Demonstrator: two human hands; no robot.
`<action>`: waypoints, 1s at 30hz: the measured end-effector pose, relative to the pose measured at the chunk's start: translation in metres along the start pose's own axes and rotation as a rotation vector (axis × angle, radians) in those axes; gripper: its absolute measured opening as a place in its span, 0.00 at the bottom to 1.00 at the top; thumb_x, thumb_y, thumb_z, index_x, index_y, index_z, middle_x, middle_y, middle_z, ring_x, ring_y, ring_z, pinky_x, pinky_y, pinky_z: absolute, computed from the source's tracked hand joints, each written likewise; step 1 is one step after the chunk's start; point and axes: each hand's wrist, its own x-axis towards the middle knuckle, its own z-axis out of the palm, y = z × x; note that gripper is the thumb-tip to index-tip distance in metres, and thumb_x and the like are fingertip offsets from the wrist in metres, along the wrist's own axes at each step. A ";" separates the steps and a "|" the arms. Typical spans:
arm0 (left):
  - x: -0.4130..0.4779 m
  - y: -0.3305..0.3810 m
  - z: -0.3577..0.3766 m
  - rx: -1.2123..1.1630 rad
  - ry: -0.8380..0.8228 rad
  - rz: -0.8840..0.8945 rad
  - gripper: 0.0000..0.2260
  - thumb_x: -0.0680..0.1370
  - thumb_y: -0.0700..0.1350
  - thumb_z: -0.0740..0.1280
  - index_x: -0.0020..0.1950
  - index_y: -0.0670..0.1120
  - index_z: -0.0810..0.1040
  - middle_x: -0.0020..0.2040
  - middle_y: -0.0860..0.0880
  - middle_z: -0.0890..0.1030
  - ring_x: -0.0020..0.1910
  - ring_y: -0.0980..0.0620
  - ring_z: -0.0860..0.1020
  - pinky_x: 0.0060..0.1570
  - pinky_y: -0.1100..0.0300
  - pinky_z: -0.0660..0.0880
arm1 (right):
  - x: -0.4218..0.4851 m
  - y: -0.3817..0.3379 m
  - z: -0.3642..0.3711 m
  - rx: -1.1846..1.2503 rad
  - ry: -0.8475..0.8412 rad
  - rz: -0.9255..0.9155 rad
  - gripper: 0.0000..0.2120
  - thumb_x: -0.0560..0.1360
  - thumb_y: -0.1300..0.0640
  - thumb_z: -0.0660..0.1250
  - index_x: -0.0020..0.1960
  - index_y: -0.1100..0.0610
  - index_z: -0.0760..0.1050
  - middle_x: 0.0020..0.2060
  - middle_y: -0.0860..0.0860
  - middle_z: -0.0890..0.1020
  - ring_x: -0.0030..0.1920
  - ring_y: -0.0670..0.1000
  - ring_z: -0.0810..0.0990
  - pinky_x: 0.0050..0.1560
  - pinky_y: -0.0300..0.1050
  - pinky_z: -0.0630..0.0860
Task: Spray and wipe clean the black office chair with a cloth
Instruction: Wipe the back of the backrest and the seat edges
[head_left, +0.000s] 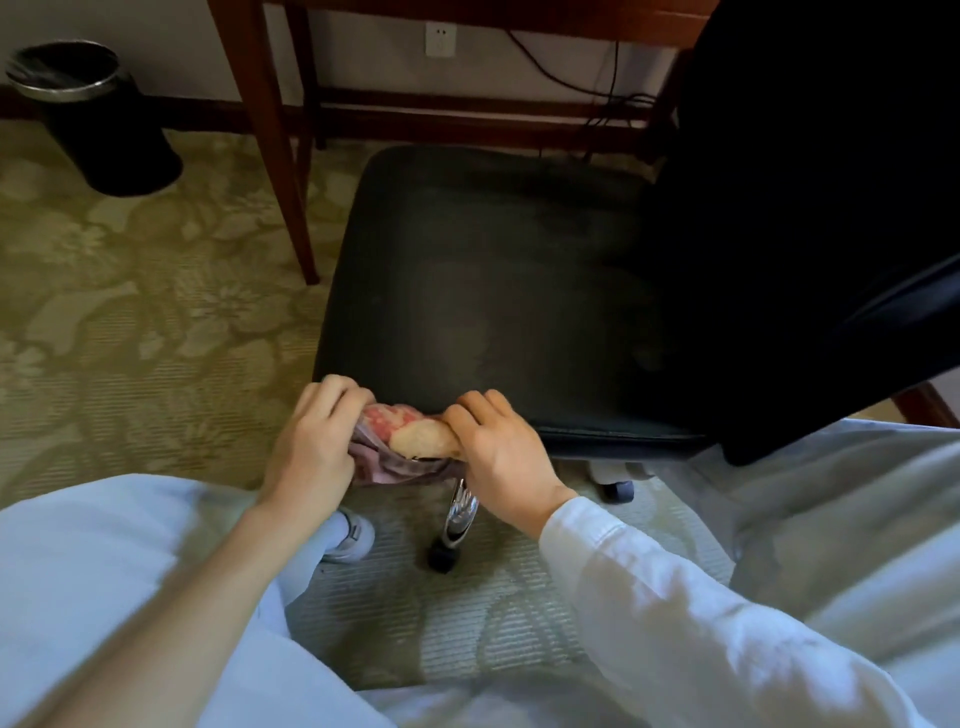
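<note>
At chair (493, 291) front edge, both hands (311, 447) (498, 457) gripping cloth (405, 441)

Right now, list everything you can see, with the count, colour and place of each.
office chair: one, black, centre.
cloth: one, pink and cream, seat's near edge.
chair leg: one, chrome, under seat.
bin: one, black, far left.
desk: one, red-brown, behind chair.
socket: one, white, far wall.
cables: several, black, under desk.
carpet: one, green, floor.
left hand: one, gripping cloth's left end.
right hand: one, gripping its right end.
</note>
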 end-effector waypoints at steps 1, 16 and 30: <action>0.003 0.013 0.003 0.000 -0.017 0.030 0.20 0.62 0.26 0.67 0.54 0.36 0.77 0.52 0.43 0.73 0.51 0.44 0.71 0.44 0.52 0.76 | -0.006 0.011 -0.007 -0.011 -0.009 0.026 0.20 0.58 0.68 0.73 0.49 0.59 0.76 0.43 0.54 0.77 0.43 0.57 0.74 0.35 0.48 0.74; 0.036 0.198 0.130 0.064 -0.212 0.512 0.30 0.54 0.61 0.77 0.44 0.40 0.77 0.44 0.45 0.77 0.42 0.49 0.75 0.42 0.59 0.76 | -0.131 0.185 -0.062 -0.211 0.035 0.390 0.18 0.54 0.73 0.73 0.41 0.59 0.76 0.37 0.55 0.77 0.37 0.61 0.76 0.28 0.48 0.73; -0.002 0.121 0.102 0.233 -0.147 0.492 0.31 0.59 0.63 0.75 0.51 0.42 0.76 0.48 0.46 0.77 0.45 0.47 0.75 0.43 0.56 0.72 | -0.110 0.135 -0.020 -0.297 0.143 -0.108 0.05 0.67 0.60 0.60 0.42 0.58 0.74 0.37 0.54 0.74 0.37 0.57 0.73 0.37 0.49 0.68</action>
